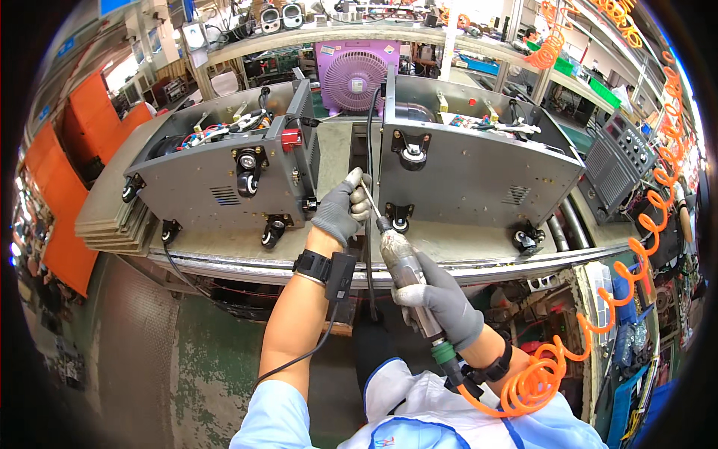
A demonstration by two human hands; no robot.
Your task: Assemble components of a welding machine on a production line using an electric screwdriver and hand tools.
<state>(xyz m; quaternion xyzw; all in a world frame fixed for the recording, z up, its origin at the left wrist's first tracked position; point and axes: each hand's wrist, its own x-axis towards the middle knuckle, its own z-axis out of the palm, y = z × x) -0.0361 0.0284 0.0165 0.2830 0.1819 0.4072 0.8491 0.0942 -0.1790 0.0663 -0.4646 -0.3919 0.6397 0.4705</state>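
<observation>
The right hand (441, 303), gloved, grasps the body of a power screwdriver (402, 258), which points away from the wearer at the front edge of the table (456, 243), in line with the gap between the left metal cabinet (213, 176) and the right metal cabinet (475, 176). The left hand (341, 211), also gloved, is curled with its fingertips at the far end of the bit (372, 200); from here I cannot tell whether they pinch the bit itself or a small part on it. Principal hazard: should the screwdriver run while the glove touches the bit, the fabric could wind in and pull the fingers. A loose fingertip hold could let any small part drop into the gap. A black cable (369, 135) hangs close to the bit and could be snagged by a sideways swing. The screwdriver's nose appears near a castor (399, 217) of the right cabinet and could knock it. The orange coiled hose (535, 385) loops beside the right forearm; if it catches there, it could drag the tool off line.
</observation>
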